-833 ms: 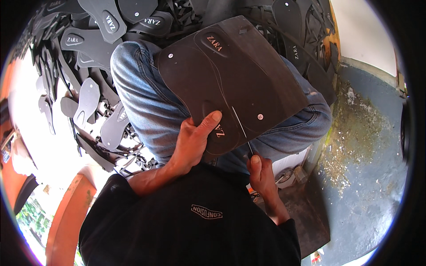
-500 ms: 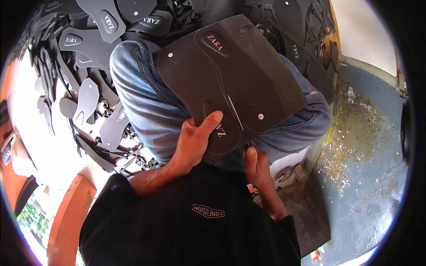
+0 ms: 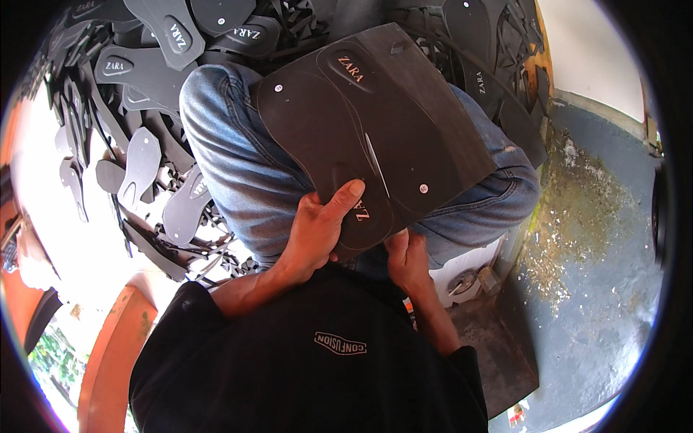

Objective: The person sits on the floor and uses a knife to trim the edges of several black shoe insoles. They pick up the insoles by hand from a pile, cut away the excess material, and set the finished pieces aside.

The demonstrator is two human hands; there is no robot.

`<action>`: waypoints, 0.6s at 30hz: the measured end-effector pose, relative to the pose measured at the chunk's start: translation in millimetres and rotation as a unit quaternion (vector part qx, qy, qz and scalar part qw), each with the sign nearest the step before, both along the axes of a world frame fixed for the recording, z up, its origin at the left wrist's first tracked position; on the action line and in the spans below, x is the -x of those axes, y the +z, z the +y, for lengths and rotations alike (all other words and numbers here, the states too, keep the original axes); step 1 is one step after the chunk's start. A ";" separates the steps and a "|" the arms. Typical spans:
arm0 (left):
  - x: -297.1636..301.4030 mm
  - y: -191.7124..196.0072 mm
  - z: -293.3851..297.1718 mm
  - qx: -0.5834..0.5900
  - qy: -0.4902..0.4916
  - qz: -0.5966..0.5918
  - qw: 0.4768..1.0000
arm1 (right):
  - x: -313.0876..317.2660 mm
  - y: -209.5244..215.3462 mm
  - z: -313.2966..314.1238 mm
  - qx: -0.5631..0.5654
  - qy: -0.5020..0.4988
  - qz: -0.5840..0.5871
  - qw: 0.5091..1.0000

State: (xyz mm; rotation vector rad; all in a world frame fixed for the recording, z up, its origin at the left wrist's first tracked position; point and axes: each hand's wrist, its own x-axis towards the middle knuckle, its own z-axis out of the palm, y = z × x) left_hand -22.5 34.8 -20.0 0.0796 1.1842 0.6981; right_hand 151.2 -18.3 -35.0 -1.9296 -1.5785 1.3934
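While hemmed by piled sole cutouts (image 3: 144,162) leftward, with bare floor (image 3: 599,289) rightward: left hand (image 3: 317,231) and right hand (image 3: 408,256), fingers clamped on dark, sole-scored rubber sheet (image 3: 375,123) across denim knees (image 3: 231,144).

1. The right hand (image 3: 408,256) has slid left along the near edge of the black sheet (image 3: 375,123), toward the left hand (image 3: 317,231).
2. It now grips the sheet's near rim; earlier its fingers sat further right.

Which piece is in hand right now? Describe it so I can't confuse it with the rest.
Start at the blue-jeaned lap. On it lies a large dark foam sheet with a sole outline cut in, held by the left hand and right hand. Unlike the piled grey sole cut-outs, it is a broad uncut panel.
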 end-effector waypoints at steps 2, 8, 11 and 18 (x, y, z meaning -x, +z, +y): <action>-3.0 4.7 3.0 -0.005 0.005 0.018 1.000 | 2.0 -2.9 0.1 -0.002 -0.001 0.002 1.000; -3.6 4.1 2.6 0.004 -0.013 0.027 1.000 | 6.2 -19.4 -4.1 -0.028 -0.003 0.001 1.000; -4.3 3.6 2.8 0.004 -0.015 0.028 0.999 | 9.9 -25.9 -5.1 -0.054 -0.003 0.000 0.999; -7.1 10.8 9.0 0.023 -0.026 0.027 0.999 | 23.1 -29.5 7.4 -0.082 -0.040 0.073 0.993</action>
